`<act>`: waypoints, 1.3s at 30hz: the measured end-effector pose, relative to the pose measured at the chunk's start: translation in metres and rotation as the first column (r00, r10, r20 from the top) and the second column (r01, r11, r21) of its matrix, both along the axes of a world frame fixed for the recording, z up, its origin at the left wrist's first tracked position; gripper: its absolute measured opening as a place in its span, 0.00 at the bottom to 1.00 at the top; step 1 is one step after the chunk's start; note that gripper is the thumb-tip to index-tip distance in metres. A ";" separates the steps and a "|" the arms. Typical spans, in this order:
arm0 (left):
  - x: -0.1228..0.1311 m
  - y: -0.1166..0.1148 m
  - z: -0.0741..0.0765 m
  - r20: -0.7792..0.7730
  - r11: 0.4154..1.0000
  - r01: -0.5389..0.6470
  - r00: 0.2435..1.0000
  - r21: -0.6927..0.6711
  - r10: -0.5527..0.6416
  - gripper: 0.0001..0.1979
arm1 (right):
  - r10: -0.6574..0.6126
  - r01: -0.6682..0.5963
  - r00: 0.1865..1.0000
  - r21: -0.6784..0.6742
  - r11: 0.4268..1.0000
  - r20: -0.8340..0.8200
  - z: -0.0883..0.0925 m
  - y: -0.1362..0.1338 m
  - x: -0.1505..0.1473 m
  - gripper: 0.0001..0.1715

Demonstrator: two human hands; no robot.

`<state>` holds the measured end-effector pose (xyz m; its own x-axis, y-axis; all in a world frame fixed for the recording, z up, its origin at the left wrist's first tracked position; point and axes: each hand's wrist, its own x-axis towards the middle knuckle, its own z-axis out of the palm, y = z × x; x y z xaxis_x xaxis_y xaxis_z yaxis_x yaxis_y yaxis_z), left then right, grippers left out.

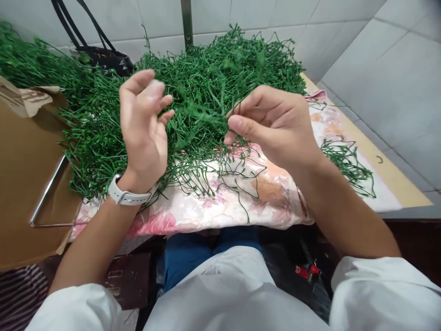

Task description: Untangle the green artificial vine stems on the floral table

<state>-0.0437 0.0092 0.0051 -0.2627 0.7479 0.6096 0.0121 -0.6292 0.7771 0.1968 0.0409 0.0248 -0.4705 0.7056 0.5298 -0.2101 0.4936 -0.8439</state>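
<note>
My right hand (279,122) pinches a thin green artificial plant stem (220,103) between thumb and fingers, its branching tips smeared by motion. My left hand (146,124), with a white band on its wrist, is raised to the left of it. Its fingers are bent and apart, and nothing shows in them. Behind both hands lies a large tangled heap of similar green stems (193,69). Several loose stems (196,177) spread from the heap's near side over a floral cloth (220,207).
A cardboard box (31,174) with a metal wire frame (50,188) stands at the left. A smaller bunch of stems (347,165) lies right of my right forearm. A black bag (106,59) rests against the tiled wall (161,18). A wooden board edge (396,179) runs along the right.
</note>
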 end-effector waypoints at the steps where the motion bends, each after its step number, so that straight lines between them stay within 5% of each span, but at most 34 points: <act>1: 0.001 -0.002 0.002 0.087 1.000 -0.021 0.996 -0.014 0.022 0.20 | -0.039 0.036 0.997 -0.052 0.998 -0.064 -0.001 0.001 -0.002 0.26; 3: 0.009 -0.010 0.006 0.156 1.000 -0.005 0.988 0.027 0.001 0.20 | -0.094 0.072 0.982 -0.135 0.988 -0.163 -0.003 0.002 -0.006 0.28; 6: 0.032 -0.022 0.008 -0.210 0.987 0.160 0.965 0.006 -0.155 0.23 | -0.092 0.036 0.963 -0.215 0.976 -0.255 -0.009 0.001 -0.011 0.27; 9: 0.052 -0.029 0.002 -0.345 0.991 0.078 0.932 -0.104 -0.110 0.18 | -0.041 -0.030 0.960 -0.246 0.969 -0.277 -0.017 -0.004 -0.017 0.25; 17: 0.051 -0.020 -0.009 -0.210 0.997 0.078 0.975 -0.013 -0.079 0.15 | 0.015 -0.057 0.985 -0.241 0.969 -0.169 -0.021 -0.012 -0.022 0.24; 25: 0.054 -0.021 -0.014 -0.214 0.997 0.059 0.975 -0.045 -0.067 0.20 | -0.019 0.015 0.997 -0.043 0.999 -0.078 -0.017 -0.014 -0.022 0.30; 30: 0.026 -0.003 -0.004 -0.041 0.995 0.089 0.995 0.046 -0.088 0.20 | -0.187 0.191 0.959 0.000 0.982 -0.211 -0.019 0.014 -0.007 0.26; 35: 0.024 -0.007 0.008 -0.001 0.985 0.171 0.985 0.013 -0.171 0.18 | -0.081 0.054 0.960 -0.104 0.993 -0.267 -0.015 0.029 0.003 0.17; 39: 0.040 -0.021 0.010 -0.079 0.991 0.121 0.989 -0.065 -0.126 0.21 | -0.205 0.254 0.930 0.127 0.959 -0.306 -0.010 0.018 -0.001 0.19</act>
